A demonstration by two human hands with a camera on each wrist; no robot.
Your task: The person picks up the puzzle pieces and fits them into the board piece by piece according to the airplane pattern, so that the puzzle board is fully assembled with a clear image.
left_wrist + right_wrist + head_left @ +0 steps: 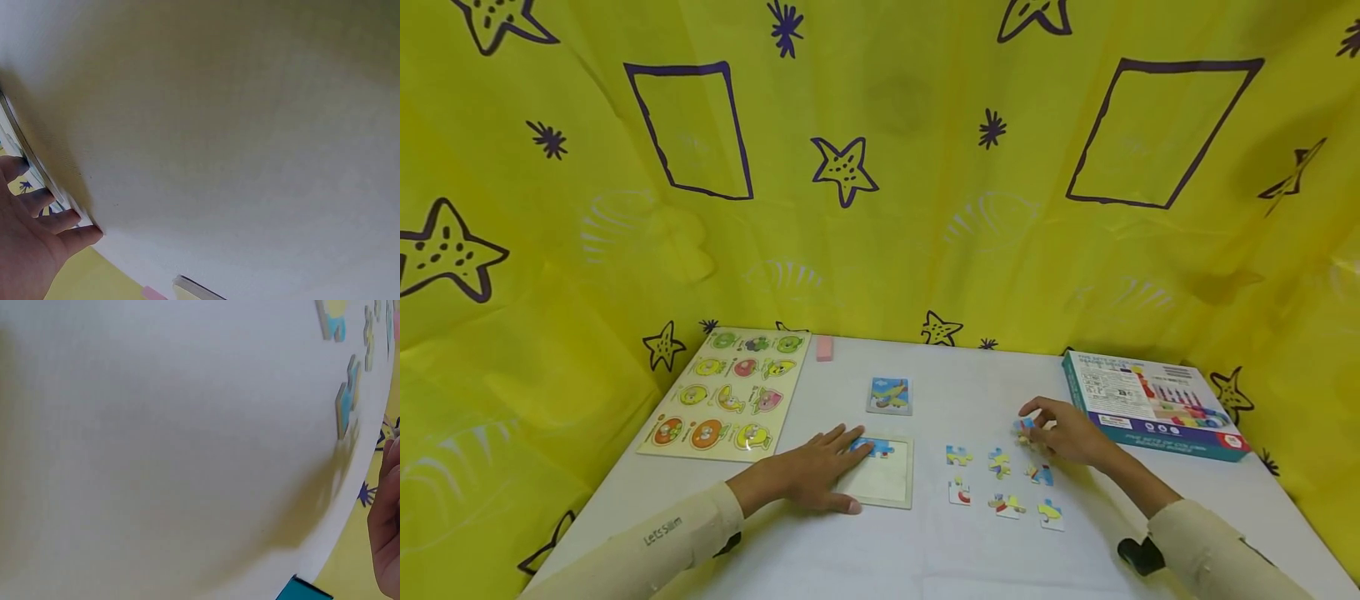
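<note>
My left hand (pixel 816 471) lies with spread fingers across the left side of a shallow puzzle tray (pixel 880 503). Its fingertips touch blue puzzle pieces (pixel 880 448) set along the tray's upper edge; the hand hides part of them. Right of the loose pieces' top row, my right hand (pixel 1063 429) pinches a blue-and-yellow puzzle piece (pixel 1024 427) between thumb and fingers. Several loose puzzle pieces (pixel 1006 505) lie in two rows between the tray and that hand. The right wrist view catches only the edge of the right hand (pixel 386 525), beside loose pieces (pixel 344 406).
Behind the tray lies a small square picture (pixel 891 395) of a yellow-and-blue design. A fruit picture board (pixel 722 396) lies at the left, near a pink block (pixel 824 348). At the right is a teal-sided box (pixel 1150 404). A yellow curtain (pixel 895 250) hangs behind the white table.
</note>
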